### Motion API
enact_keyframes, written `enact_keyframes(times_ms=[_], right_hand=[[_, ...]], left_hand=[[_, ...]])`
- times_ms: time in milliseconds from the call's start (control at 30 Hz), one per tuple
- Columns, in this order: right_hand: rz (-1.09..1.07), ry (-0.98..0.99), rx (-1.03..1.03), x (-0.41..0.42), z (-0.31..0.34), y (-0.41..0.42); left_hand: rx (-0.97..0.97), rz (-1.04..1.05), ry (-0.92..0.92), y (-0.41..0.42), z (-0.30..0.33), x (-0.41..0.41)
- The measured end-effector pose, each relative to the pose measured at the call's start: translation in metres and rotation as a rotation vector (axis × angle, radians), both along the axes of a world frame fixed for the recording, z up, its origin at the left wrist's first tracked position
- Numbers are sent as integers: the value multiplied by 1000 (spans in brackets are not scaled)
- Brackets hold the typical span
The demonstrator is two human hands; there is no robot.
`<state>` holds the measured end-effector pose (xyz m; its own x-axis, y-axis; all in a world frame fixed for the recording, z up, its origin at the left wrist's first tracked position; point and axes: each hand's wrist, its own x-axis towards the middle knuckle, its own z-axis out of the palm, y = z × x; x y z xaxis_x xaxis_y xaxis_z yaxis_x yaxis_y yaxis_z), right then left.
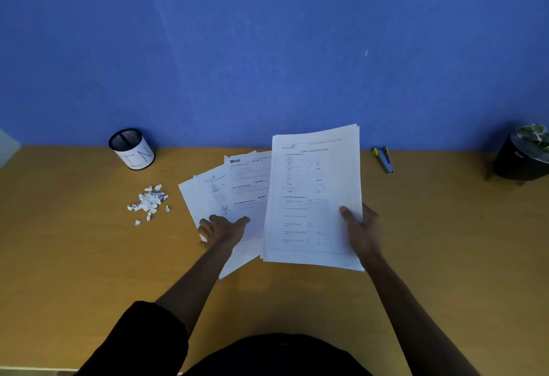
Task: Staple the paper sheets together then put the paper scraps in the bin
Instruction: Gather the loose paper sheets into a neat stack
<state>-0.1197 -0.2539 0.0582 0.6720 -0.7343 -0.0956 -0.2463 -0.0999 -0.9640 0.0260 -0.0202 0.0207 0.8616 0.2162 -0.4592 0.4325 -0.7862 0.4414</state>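
My right hand [361, 228] grips a stack of printed sheets [315, 191] by its right edge, thumb on top, lifting it off the desk. A few more printed sheets [234, 191] lie fanned on the wooden desk [89, 256] to the left. My left hand [221, 228] rests flat on them, fingers spread. A pile of white paper scraps [148, 201] lies further left. The bin, a black mesh cup with a white label [132, 149], stands at the back left. A blue and yellow stapler [383, 159] lies at the back right.
A blue wall [267, 48] rises directly behind the desk. A dark pot with a plant [524, 154] stands at the far right. A pale object [7, 146] shows at the left edge.
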Motion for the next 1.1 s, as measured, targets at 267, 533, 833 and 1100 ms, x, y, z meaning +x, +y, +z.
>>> enact_keyframes(times_ms=[267, 533, 833, 1100], right_hand=[[18, 14, -7, -4, -1, -7], [29, 10, 4, -4, -1, -17], [56, 0, 30, -5, -3, -15], [49, 18, 22, -6, -3, -16]], left_hand=[[124, 86, 54, -15, -2, -1], [119, 160, 39, -21, -8, 6], [87, 194, 61, -34, 5, 10], [23, 273, 50, -48, 8, 0]])
